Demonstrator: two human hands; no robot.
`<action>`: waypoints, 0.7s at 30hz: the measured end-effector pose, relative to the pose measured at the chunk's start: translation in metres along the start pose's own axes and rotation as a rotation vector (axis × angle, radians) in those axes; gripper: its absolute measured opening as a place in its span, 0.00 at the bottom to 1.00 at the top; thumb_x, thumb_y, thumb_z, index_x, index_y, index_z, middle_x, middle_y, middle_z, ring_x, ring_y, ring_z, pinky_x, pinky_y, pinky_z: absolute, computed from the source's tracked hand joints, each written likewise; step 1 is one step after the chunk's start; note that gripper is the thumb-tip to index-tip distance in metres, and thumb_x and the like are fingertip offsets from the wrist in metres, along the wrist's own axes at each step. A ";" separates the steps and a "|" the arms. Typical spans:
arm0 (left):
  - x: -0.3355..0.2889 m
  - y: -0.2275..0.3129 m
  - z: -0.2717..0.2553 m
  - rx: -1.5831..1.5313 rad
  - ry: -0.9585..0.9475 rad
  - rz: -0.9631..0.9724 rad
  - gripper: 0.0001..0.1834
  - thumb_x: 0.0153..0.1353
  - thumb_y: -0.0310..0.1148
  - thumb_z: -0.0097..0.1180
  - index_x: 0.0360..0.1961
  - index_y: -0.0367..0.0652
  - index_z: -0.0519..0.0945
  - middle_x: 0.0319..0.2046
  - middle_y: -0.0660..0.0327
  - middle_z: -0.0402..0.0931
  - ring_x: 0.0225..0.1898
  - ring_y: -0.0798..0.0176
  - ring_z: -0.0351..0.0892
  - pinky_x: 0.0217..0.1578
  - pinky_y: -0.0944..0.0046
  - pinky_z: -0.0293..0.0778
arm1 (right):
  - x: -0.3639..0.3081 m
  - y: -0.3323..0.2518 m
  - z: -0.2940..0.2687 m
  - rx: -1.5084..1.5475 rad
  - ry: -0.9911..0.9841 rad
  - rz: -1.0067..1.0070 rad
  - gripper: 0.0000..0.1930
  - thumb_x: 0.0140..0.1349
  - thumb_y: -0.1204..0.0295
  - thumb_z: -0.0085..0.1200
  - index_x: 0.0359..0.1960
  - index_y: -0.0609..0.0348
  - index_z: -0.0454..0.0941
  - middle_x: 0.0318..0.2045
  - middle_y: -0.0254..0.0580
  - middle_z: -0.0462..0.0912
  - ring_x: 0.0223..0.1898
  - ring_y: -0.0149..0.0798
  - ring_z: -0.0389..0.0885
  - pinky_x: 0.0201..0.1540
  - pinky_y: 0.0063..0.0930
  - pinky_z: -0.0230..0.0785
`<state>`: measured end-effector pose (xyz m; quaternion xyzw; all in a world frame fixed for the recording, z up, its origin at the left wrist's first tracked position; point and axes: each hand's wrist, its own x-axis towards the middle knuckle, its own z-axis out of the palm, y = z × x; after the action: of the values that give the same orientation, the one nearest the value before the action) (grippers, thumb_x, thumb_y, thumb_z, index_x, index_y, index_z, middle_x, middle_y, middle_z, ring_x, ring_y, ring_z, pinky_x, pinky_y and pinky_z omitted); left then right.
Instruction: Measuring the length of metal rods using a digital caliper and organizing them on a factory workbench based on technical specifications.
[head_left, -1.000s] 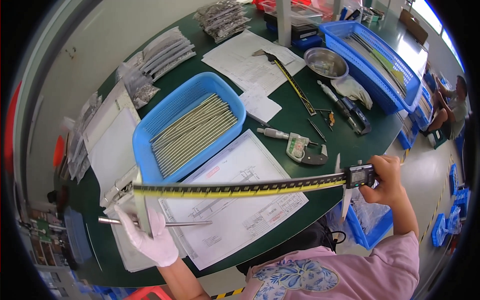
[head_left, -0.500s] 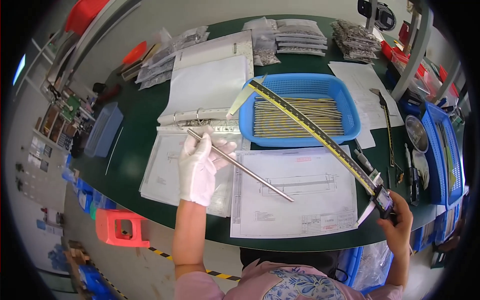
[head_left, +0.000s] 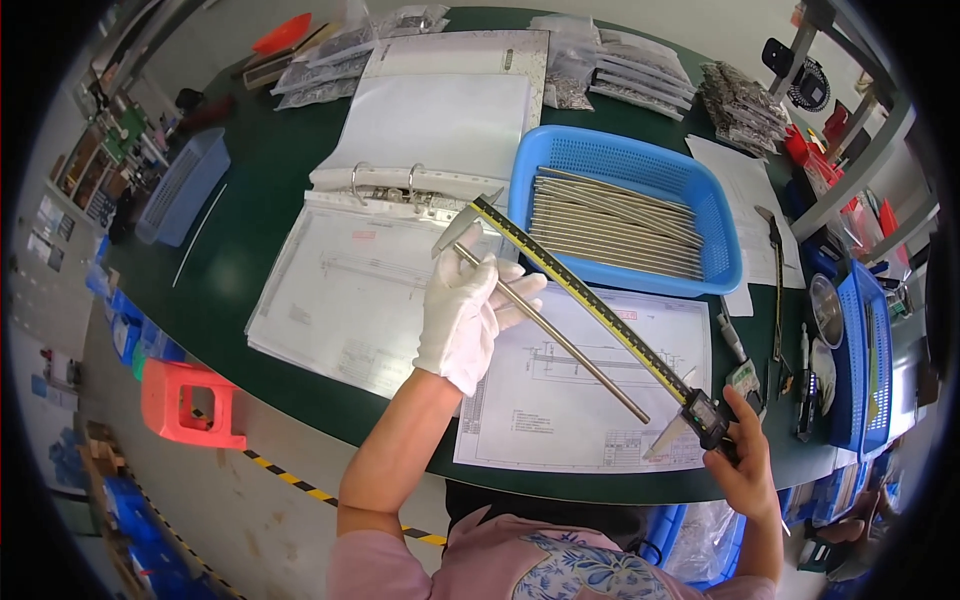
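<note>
Metal rod [head_left: 575, 354], one: grasped by gloved left hand [head_left: 465, 318], slanting rightward and bodyward from its fingers. Digital caliper [head_left: 585, 301], one: display end gripped by right hand [head_left: 745, 458]. Blue basket [head_left: 722, 235], holding similar rods [head_left: 615, 232]: beyond left fingers, rightward.

left hand [head_left: 468, 318]: white glove [head_left: 455, 340] | right hand [head_left: 742, 460]: bare | shirt [head_left: 470, 568]: pink, blue floral print [head_left: 590, 568]

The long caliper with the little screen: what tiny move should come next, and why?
Perhaps the right hand could slide the screen inward slightly: the metal rod in the gloved left hand appears alongside the long caliper, and a small gap seems to show between the rod's lower end and the nearer jaw.
</note>
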<state>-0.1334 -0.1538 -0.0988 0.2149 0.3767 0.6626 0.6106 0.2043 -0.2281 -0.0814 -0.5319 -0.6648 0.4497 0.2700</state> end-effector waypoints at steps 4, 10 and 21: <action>0.000 -0.002 -0.005 -0.028 0.002 -0.004 0.26 0.65 0.27 0.38 0.63 0.43 0.49 0.34 0.55 0.73 0.40 0.49 0.79 0.39 0.52 0.78 | -0.003 0.005 0.001 -0.025 0.003 -0.011 0.38 0.46 0.83 0.50 0.63 0.67 0.52 0.23 0.34 0.74 0.21 0.22 0.63 0.26 0.15 0.55; -0.002 -0.004 -0.005 -0.034 0.041 -0.012 0.23 0.65 0.28 0.38 0.61 0.43 0.53 0.34 0.57 0.73 0.41 0.50 0.79 0.39 0.51 0.79 | -0.001 0.007 0.005 -0.018 0.023 0.030 0.34 0.47 0.82 0.50 0.60 0.68 0.57 0.23 0.34 0.73 0.21 0.22 0.62 0.25 0.16 0.55; -0.002 -0.002 -0.003 -0.060 0.050 -0.005 0.21 0.65 0.29 0.40 0.59 0.46 0.59 0.33 0.60 0.73 0.41 0.52 0.79 0.39 0.52 0.79 | 0.004 0.011 0.002 -0.182 -0.001 -0.085 0.30 0.48 0.81 0.52 0.56 0.70 0.62 0.28 0.41 0.76 0.24 0.26 0.69 0.30 0.18 0.63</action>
<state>-0.1335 -0.1565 -0.1019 0.1789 0.3722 0.6774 0.6087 0.2069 -0.2247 -0.0928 -0.5254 -0.7250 0.3759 0.2388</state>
